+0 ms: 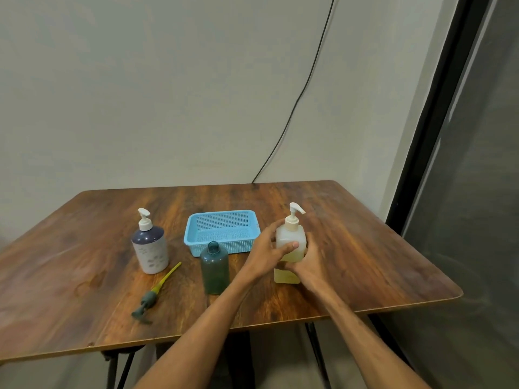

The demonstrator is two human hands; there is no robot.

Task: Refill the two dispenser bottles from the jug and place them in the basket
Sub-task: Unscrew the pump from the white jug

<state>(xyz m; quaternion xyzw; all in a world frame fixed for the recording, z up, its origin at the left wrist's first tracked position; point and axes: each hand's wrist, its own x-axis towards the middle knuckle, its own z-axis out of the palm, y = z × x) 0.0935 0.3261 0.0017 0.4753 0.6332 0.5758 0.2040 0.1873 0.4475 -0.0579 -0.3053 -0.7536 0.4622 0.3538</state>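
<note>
Clear pump bottle [284, 234] is standing upright; left hand [268, 249] and right hand [309, 263] are both clasping its body; bracing it low while unscrewing the pump is looking wisest.

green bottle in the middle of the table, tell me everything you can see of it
The green bottle is dark, translucent-looking plastic, round-bodied with sloped shoulders and a short neck. Its mouth is open, with no pump on it. It stands upright on the wooden table, just in front of the blue basket; whether the two touch is unclear.
</note>
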